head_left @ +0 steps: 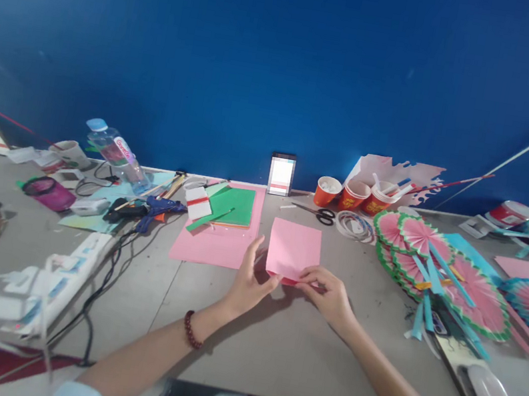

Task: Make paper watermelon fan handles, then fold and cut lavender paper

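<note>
A folded pink paper (294, 249) is in front of me, its near edge lifted slightly off the grey table. My right hand (327, 295) pinches its lower right corner between thumb and fingers. On the left side, my left hand (254, 277) has its thumb and fingers spread, with the thumb tip near the paper's lower left edge. A bead bracelet (193, 330) circles my left wrist. Behind the left hand, green paper (237, 207) rests on larger pink sheets (208, 248).
Black scissors (325, 216), red paper cups (326, 192) and a tape roll (355, 228) stand behind the paper. Pink and green paper fans (478, 298) and a mouse (492, 395) are at right. A power strip (62, 282), cables and a bottle (122, 154) are at left.
</note>
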Action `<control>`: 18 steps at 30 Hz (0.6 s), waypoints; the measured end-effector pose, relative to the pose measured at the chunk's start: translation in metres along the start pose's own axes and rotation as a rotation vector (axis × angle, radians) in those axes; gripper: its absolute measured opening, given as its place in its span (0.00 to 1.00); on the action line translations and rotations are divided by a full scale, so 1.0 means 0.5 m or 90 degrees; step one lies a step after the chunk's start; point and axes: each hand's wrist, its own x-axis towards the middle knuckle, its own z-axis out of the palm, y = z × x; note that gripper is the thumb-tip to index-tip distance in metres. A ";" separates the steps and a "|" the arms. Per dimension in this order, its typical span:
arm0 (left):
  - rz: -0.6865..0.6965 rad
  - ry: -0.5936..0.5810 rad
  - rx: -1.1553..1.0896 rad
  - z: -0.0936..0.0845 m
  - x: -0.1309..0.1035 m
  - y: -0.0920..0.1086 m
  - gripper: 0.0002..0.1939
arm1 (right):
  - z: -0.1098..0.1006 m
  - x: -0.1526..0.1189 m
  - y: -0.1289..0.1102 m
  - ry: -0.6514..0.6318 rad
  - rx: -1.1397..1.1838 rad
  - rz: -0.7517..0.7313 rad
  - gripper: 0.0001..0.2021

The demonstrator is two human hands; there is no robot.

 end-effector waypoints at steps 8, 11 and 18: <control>0.000 -0.045 -0.025 -0.002 0.003 0.015 0.34 | 0.003 -0.003 -0.007 -0.044 0.057 0.042 0.07; -0.008 -0.024 0.008 -0.005 0.004 0.002 0.32 | 0.003 -0.008 -0.019 -0.103 0.082 0.035 0.08; -0.114 -0.039 -0.024 -0.012 0.019 -0.012 0.20 | 0.015 -0.010 -0.045 -0.223 0.052 -0.045 0.10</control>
